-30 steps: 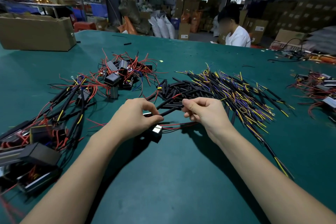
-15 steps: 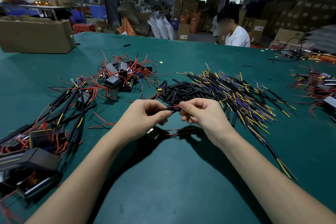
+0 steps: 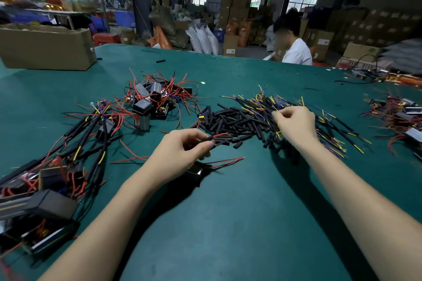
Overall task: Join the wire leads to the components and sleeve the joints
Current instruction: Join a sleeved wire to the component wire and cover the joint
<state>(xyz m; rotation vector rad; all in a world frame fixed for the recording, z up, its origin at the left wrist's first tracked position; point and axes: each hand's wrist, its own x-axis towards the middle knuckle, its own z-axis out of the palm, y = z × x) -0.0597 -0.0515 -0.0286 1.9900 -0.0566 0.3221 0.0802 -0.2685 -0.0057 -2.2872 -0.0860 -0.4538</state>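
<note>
My left hand pinches a black sleeve threaded on a red wire of a small black component that lies on the table under my wrist. Its other red leads trail to the right. My right hand reaches into the pile of yellow, purple and black wire leads, its fingertips pinched among them; what it grips I cannot make out. Between both hands lies a heap of loose black sleeves.
Black components with red wires are heaped behind my left hand. Sleeved assemblies spread at the left. More components lie at the right edge. A cardboard box stands far left; a person in white sits beyond the green table.
My right hand let go of the sleeve and wire and moved right and away into the lead pile. My left hand stayed, still holding the sleeved red wire.
</note>
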